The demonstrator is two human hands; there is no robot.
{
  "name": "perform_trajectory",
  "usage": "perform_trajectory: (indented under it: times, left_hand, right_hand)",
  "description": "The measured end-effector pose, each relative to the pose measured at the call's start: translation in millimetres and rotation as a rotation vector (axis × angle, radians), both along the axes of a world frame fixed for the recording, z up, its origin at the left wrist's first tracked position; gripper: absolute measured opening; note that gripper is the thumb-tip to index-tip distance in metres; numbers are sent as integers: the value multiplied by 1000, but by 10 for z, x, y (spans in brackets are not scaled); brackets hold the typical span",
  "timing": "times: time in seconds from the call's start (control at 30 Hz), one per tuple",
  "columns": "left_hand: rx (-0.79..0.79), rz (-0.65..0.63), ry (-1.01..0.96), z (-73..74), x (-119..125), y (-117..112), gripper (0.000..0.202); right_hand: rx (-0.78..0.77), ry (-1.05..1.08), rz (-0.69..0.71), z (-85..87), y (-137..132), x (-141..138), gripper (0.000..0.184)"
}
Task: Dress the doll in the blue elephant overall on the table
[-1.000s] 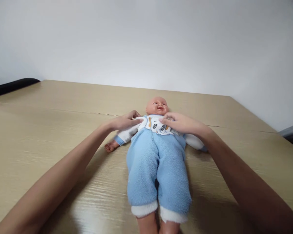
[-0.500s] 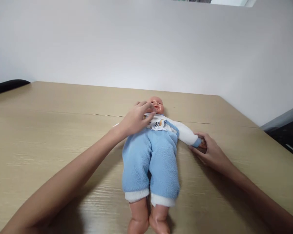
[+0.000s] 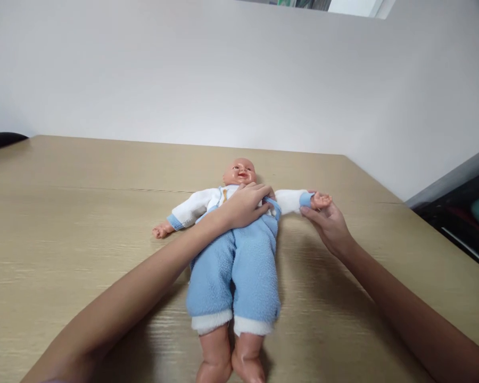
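Observation:
A baby doll (image 3: pixel 241 173) lies on its back with its head away from me, in a white long-sleeved top and fleecy blue overalls (image 3: pixel 215 276). Across its chest lies my left hand (image 3: pixel 249 205), fingers and thumb curled at the clothing beside a blue strap edge (image 3: pixel 274 205). This hand hides most of the bib. My right hand (image 3: pixel 331 226) grips the doll's arm by the blue cuff (image 3: pixel 306 200), thumb in front and the other fingers mostly hidden behind. That arm is stretched out sideways and raised off the table. The doll's other arm (image 3: pixel 189 210) rests at the left.
The doll lies on a light wooden table (image 3: pixel 83 213) with a thin seam across it. A pale wall (image 3: pixel 183 74) stands behind. Black objects are beyond the table at the left (image 3: pixel 3 141) and right (image 3: pixel 455 218).
My left hand has moved right across the doll's chest to the strap, uncovering the doll's face and other arm. My right hand has lifted the doll's arm upward and outward.

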State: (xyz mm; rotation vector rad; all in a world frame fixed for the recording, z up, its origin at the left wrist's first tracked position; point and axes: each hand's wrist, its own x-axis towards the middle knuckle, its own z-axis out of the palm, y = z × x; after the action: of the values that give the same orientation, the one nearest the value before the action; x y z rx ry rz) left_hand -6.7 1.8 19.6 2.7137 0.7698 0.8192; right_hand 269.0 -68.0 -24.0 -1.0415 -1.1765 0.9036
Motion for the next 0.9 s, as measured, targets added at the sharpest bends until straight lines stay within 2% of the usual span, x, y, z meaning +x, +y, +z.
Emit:
perform_trajectory:
  times: [0.13, 0.23, 0.33, 0.43, 0.57, 0.67, 0.77, 0.83, 0.9]
  left_hand:
    - [53, -78, -146, 63, 4, -95, 18]
    - [120, -77, -225, 107, -8, -172, 20]
    - [161, -50, -248, 127, -38, -226, 19]
    - [151, -46, -226, 132, -67, -255, 19]
    - [89, -15, -261, 155, -74, -278, 20]
    - [7, 1, -323, 181, -51, -263, 17]
    - [-234, -28, -444, 186, -19, -173, 14]
    - [-417, -3, -500, 171, -7, -74, 11]
    - [-494, 41, -478, 145, -7, 26, 12]
  right_hand:
    - [75, 121, 23, 96, 278, -338, 48]
    - [102, 67, 54, 92, 377, -599, 49]
    - [102, -28, 79, 11, 379, -789, 53]
    - [68, -77, 116, -62, 327, -839, 56]
    - [73, -178, 227, -69, 234, -724, 52]
    - [150, -318, 240, -46, 154, -661, 45]
    - [203, -445, 219, -26, 65, -701, 44]
    - [231, -493, 178, -16, 13, -764, 38]
    - [255, -486, 117, -15, -17, -823, 31]
